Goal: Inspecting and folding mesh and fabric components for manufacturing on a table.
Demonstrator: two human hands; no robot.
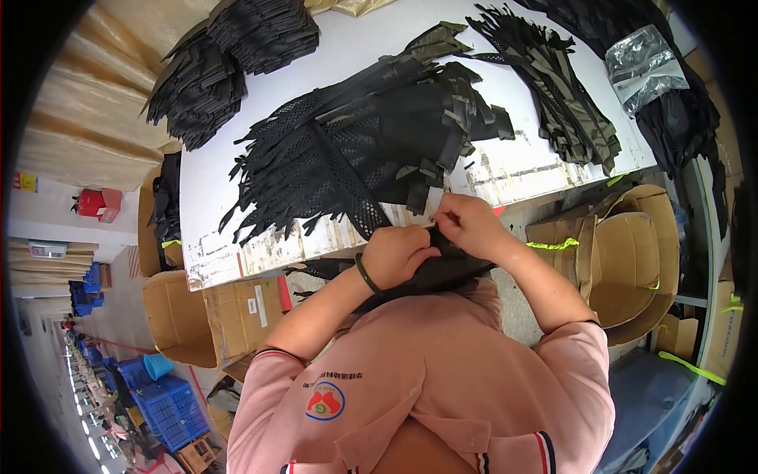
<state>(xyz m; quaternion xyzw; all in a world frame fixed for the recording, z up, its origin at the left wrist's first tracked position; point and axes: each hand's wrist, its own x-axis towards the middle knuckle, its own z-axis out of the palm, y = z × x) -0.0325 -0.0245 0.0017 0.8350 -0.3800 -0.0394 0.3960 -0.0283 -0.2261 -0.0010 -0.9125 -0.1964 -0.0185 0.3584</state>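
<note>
Both my hands are together at the near edge of the white table [213,265]. My left hand [392,254], with a dark bangle on its wrist, is closed, its fingers curled on a black fabric piece [426,272] that hangs down over my lap. My right hand [471,225] is closed in a pinch on the same black fabric, close by the left. A small white slip [433,202] shows beside the right fingertips. One black mesh strip [343,178] runs from the pile [316,150] of black mesh and cloth pieces down to my left hand. The exact fingertip grip is partly hidden.
Stacks of black pieces [260,35] lie at the table's far left, a bundle of dark strips [564,95] at the right. A clear plastic bag [643,71] rests on black cloth beyond. Cardboard boxes [185,316] stand below the left side, and another open carton [632,261] at the right.
</note>
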